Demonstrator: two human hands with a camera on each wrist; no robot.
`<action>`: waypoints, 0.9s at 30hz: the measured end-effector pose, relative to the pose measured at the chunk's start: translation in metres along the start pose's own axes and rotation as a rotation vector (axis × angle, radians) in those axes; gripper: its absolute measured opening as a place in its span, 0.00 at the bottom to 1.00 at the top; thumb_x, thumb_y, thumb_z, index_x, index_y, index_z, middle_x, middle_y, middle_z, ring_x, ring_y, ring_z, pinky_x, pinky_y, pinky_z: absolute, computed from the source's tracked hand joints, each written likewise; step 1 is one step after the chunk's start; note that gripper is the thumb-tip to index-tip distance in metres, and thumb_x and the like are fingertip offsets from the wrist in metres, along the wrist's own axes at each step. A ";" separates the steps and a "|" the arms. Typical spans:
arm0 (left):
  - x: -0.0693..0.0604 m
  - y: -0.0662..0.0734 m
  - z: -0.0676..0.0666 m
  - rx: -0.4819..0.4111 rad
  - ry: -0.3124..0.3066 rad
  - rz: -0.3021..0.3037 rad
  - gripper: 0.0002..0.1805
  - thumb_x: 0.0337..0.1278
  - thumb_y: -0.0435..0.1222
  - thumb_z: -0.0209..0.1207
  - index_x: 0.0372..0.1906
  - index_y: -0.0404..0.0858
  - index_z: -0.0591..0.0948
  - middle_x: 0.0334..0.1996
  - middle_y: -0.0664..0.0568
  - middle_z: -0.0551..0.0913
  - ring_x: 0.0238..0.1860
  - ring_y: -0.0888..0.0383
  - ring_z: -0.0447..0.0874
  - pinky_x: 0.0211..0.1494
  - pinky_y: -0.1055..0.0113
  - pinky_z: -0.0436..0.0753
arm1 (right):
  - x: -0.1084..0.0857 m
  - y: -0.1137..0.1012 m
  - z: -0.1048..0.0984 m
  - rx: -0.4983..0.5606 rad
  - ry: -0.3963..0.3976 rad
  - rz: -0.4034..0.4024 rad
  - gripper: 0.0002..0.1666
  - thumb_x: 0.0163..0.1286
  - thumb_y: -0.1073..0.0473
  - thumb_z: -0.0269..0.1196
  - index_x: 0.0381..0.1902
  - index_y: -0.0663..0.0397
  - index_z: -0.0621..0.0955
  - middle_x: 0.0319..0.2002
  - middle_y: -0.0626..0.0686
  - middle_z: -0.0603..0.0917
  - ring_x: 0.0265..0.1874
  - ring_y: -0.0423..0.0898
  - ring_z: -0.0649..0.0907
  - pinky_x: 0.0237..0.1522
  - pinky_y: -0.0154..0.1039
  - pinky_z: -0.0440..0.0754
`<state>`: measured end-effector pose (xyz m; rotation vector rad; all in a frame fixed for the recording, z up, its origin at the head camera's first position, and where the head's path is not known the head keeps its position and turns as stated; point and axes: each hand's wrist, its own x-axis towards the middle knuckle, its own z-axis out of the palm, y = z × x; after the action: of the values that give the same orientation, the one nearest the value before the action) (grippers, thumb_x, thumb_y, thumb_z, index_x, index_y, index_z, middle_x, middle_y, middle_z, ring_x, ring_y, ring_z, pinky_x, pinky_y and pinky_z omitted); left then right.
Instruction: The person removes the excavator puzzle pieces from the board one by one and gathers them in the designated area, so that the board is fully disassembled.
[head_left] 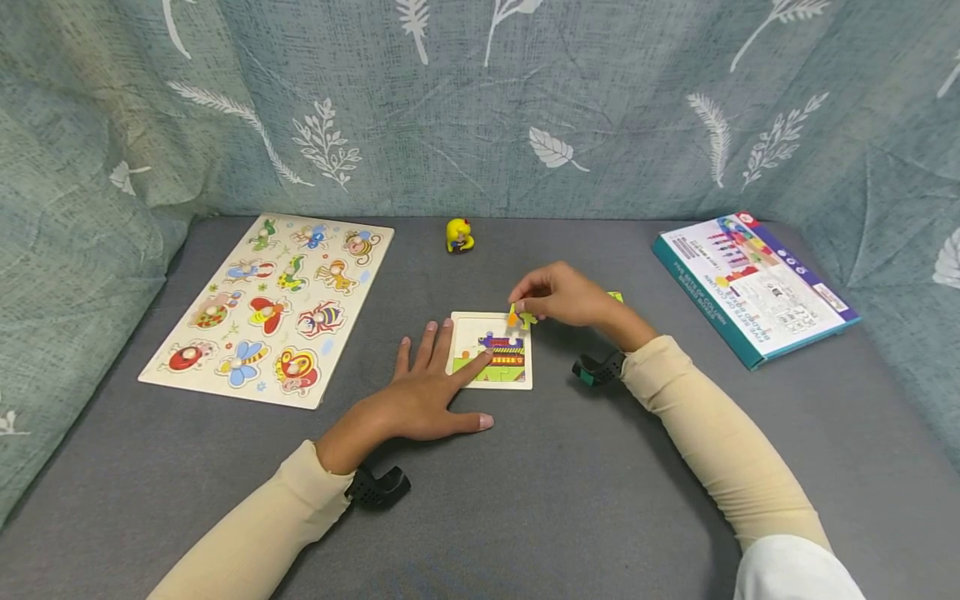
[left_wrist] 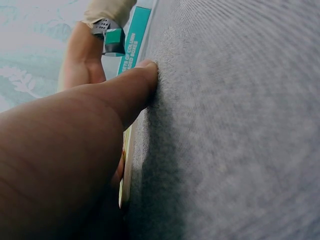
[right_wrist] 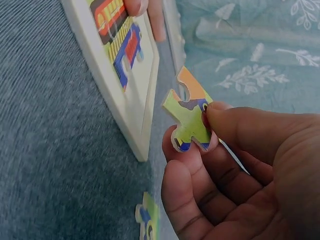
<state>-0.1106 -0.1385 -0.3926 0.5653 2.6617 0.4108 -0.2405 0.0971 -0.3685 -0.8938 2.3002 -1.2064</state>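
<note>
Between thumb and fingers, my right hand (head_left: 566, 296) pinches a green and orange jigsaw piece (right_wrist: 192, 117) over the upper right corner of a small square puzzle tray (head_left: 468, 320). Pieces fill the lower part of the tray; its upper part shows bare board. My left hand (head_left: 423, 400) lies flat with fingers spread, the index finger across the tray's lower left and the thumb on the table. Another loose piece (right_wrist: 148, 217) lies on the table below the right hand, mostly hidden by it in the head view.
A large insect puzzle board (head_left: 255, 312) lies at the left. The teal and white box (head_left: 757, 283) is at the right. A small yellow toy figure (head_left: 459, 237) stands at the back, before the patterned curtain (head_left: 480, 108).
</note>
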 end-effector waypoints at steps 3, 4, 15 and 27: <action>0.000 0.000 0.000 0.002 -0.001 0.000 0.50 0.54 0.69 0.53 0.78 0.59 0.47 0.74 0.40 0.20 0.72 0.43 0.13 0.66 0.38 0.23 | -0.001 0.001 -0.001 -0.011 0.000 -0.007 0.10 0.72 0.68 0.58 0.45 0.67 0.84 0.29 0.52 0.82 0.26 0.47 0.75 0.30 0.41 0.72; 0.000 0.000 0.000 0.003 -0.001 -0.001 0.50 0.54 0.70 0.52 0.78 0.59 0.47 0.74 0.40 0.20 0.72 0.43 0.13 0.66 0.38 0.23 | -0.001 0.001 -0.001 -0.013 -0.001 -0.008 0.10 0.72 0.68 0.57 0.45 0.67 0.84 0.28 0.52 0.81 0.25 0.47 0.75 0.30 0.40 0.72; 0.000 -0.001 0.000 -0.001 -0.004 -0.007 0.50 0.55 0.70 0.51 0.78 0.61 0.45 0.73 0.40 0.18 0.71 0.43 0.12 0.66 0.39 0.23 | -0.005 0.012 -0.011 -0.045 0.002 0.039 0.10 0.72 0.66 0.59 0.44 0.64 0.85 0.32 0.54 0.83 0.25 0.45 0.74 0.29 0.39 0.72; -0.001 -0.001 0.000 -0.006 -0.008 -0.004 0.50 0.55 0.70 0.52 0.78 0.61 0.46 0.74 0.40 0.19 0.71 0.44 0.12 0.66 0.39 0.23 | -0.011 0.015 -0.016 -0.040 -0.039 0.019 0.07 0.68 0.70 0.61 0.40 0.68 0.85 0.34 0.54 0.85 0.29 0.42 0.78 0.31 0.35 0.76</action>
<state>-0.1103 -0.1393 -0.3926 0.5593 2.6526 0.4140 -0.2475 0.1208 -0.3720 -0.8994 2.3042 -1.1290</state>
